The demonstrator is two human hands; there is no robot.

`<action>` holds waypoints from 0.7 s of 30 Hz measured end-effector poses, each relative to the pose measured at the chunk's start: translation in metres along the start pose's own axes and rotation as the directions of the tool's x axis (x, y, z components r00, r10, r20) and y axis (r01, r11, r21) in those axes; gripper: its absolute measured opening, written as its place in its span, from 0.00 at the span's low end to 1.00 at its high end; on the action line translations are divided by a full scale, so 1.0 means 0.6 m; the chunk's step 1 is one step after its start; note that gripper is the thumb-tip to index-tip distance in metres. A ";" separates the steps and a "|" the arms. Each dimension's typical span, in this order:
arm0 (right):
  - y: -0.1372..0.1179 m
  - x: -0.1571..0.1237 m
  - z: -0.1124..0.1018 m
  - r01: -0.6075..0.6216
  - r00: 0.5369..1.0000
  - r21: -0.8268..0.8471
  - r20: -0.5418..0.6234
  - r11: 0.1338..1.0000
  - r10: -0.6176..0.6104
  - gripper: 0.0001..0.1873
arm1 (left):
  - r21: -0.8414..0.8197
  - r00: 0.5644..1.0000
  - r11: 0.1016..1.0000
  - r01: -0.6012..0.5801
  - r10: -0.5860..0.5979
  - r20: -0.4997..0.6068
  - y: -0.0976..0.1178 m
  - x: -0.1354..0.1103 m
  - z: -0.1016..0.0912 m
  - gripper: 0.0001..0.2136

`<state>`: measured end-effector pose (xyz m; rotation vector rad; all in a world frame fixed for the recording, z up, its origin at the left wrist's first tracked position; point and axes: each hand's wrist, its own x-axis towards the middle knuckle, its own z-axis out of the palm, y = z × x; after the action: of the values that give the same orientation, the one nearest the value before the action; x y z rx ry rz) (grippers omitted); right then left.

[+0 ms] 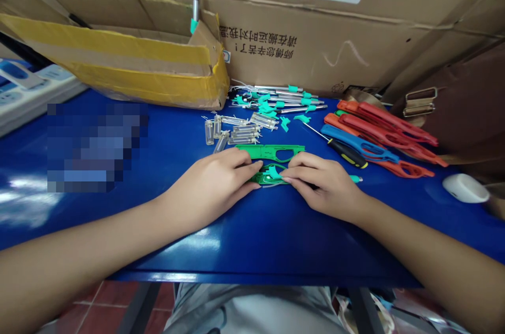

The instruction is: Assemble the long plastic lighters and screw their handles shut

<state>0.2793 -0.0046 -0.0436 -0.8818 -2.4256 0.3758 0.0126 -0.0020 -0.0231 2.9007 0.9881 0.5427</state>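
My left hand [221, 179] is closed, its thumb and fingers pinching the left end of a green plastic casing half [258, 176] low over the blue table. At the casing's middle lies a turquoise plastic piece [272, 171], and the fingertips of my closed right hand [325, 182] pinch its right side. A thin pale wire runs along the casing's lower edge. Just beyond both hands rests a second green casing half [268, 152] with an oval opening. Past my right hand pokes out a turquoise end with a metal tip [356, 179]; most of that part is hidden.
Several clear small tanks [242, 134] and metal rods with turquoise pieces [284, 100] lie behind. On the right are a screwdriver [347, 153], red casings [394, 123], a blue casing [359, 143] and a white object [465, 188]. A yellow-taped box [158, 71] stands back left.
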 end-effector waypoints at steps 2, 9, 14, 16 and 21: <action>0.002 -0.001 0.000 0.027 1.000 0.005 -0.003 1.000 -0.027 0.09 | -0.050 1.000 0.999 0.015 -0.015 -0.013 -0.003 0.000 0.003 0.17; 0.006 -0.001 0.001 0.075 0.997 0.027 -0.015 0.997 -0.075 0.09 | -0.197 0.998 0.979 0.045 -0.053 -0.037 -0.013 0.002 0.009 0.19; 0.003 0.000 -0.001 0.036 0.999 0.030 0.006 0.999 -0.037 0.09 | -0.169 1.000 0.986 0.008 -0.003 0.029 -0.009 0.003 0.005 0.14; 0.002 0.000 -0.001 0.021 1.000 0.034 0.017 0.999 -0.021 0.10 | -0.088 0.998 0.996 -0.009 0.015 0.063 -0.004 0.004 0.001 0.14; 0.002 -0.001 -0.002 0.036 0.999 0.035 0.009 0.999 -0.036 0.10 | 0.024 0.992 0.999 -0.027 0.024 0.122 0.005 0.005 -0.007 0.15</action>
<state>0.2811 -0.0041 -0.0434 -0.8218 -2.4329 0.4077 0.0155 -0.0030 -0.0178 2.9319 0.9504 0.3508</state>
